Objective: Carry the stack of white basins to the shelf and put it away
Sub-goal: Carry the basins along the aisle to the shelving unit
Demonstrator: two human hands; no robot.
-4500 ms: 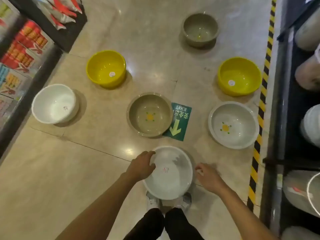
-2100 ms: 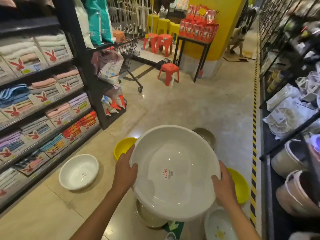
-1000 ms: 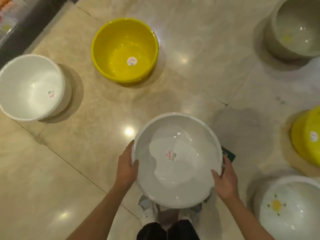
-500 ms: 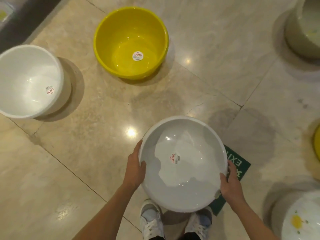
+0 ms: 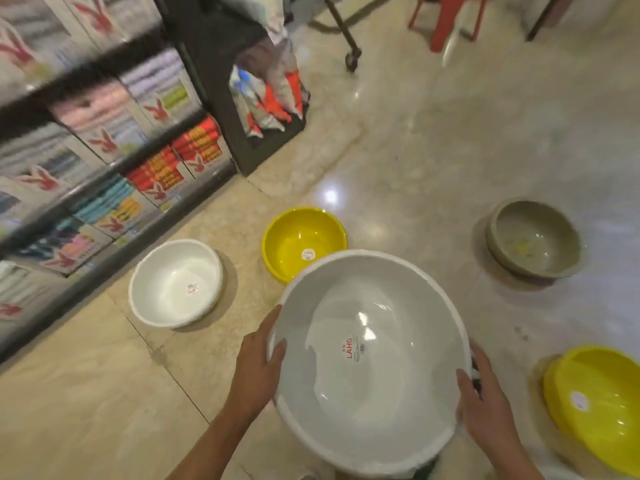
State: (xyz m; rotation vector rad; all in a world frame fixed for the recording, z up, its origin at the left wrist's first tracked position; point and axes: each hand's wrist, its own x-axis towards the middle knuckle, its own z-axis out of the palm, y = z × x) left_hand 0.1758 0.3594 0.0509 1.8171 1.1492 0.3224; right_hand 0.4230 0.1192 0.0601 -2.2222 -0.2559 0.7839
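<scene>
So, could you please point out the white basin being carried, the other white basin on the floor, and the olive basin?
carried white basin (image 5: 367,382), head view, inner bottom beside the label
white basin on the floor (image 5: 175,282), head view, inner bottom
olive basin (image 5: 533,237), head view, inside wall

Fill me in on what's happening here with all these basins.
A person holds a white basin by its rim, left hand and right hand on opposite sides, above a shop floor. Another white basin, two yellow basins and a grey-green one sit on the floor.
</scene>
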